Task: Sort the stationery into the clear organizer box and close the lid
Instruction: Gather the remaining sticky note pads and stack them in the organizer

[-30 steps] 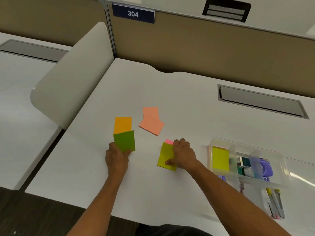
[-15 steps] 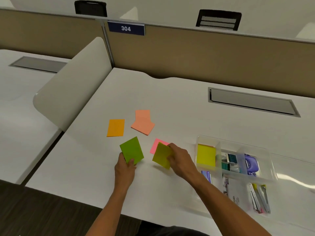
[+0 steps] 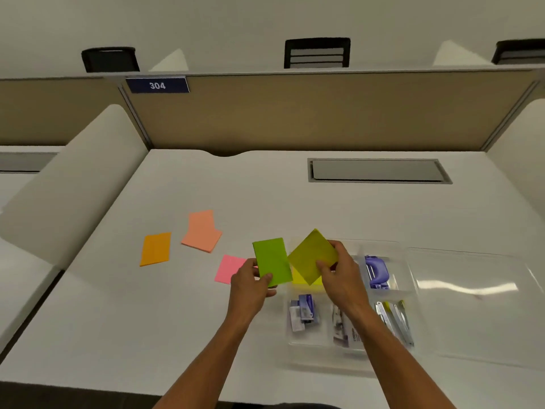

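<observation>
Green pad (image 3: pixel 272 261) in left hand (image 3: pixel 250 286)

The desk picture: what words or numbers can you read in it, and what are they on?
"304": white digits on the dark blue sign on top of the partition.
Printed card in the clear organizer box: has dark print, too blurred to read.
Small packs in the box: labels too blurred to read.
The sticky notes show no writing.

Bright even light, lid (image 3: pixel 472 290) glare, edges warped.

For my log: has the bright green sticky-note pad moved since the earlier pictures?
Yes. The bright green sticky-note pad left the orange pad, going right toward the clear organizer box.
</observation>
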{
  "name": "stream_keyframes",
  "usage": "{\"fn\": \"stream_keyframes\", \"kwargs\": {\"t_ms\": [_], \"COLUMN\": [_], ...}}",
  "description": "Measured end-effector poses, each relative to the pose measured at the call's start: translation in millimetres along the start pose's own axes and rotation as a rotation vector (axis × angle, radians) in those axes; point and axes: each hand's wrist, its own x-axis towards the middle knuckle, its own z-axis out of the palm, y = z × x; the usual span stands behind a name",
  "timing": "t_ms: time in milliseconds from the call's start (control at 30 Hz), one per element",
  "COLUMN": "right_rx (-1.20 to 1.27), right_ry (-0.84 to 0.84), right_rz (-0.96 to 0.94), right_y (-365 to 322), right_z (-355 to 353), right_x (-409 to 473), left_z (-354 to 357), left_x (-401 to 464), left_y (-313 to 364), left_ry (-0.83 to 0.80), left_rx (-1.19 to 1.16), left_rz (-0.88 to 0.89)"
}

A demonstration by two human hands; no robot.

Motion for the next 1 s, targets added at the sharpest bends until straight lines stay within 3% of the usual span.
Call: {"fn": "stream_keyframes", "kwargs": {"t_ms": [267,667,833,1000], "right_rx": [0.050,0.047,0.044,-0.088], "right_ry": [0.055,0.067,0.024,-0.033], "right_rz": [0.056,0.072,0.064,0.005], "right_y": [27,40,40,35], "right_z": [-40,-47,-33,-13], "right_x": [-3,4,11,26], "left_z": [52,74,66,52], "left_x": [8,16,8,4], "left_y": [12,9,14,18], "left_ry": [-0.059,-0.092,-0.062,0.008], "left_rx": [0.157,0.473,0.711,0.670], "left_rz": [0.014,0.029,0.168,0.221]}}
